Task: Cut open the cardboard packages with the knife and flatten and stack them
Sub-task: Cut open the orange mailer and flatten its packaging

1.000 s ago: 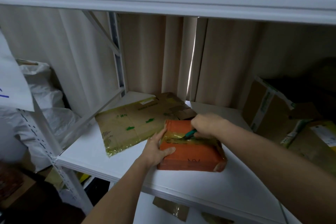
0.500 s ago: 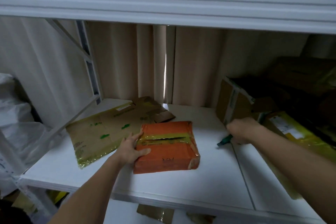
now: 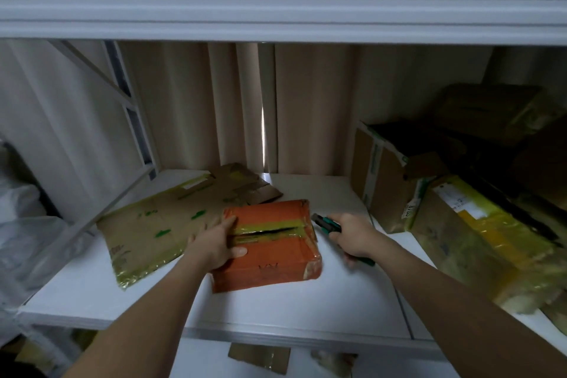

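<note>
Left hand (image 3: 219,241) lies flat pinning the orange box (image 3: 270,244) w/ top tape slit, so right hand (image 3: 352,235) gripping knife (image 3: 326,223) prob cuts the side seam next.

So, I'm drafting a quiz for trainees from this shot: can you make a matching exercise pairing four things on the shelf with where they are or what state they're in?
Things:
1. orange package
2. knife
3. flattened cardboard
4. yellow-taped box

Place or state:
A. lies flat on the shelf, left of the orange package
B. held in the right hand
C. stands at the right end of the shelf
D. slit open along its top tape, with the left hand resting on it

Pairs: 1-D, 2-B, 3-A, 4-C
</note>
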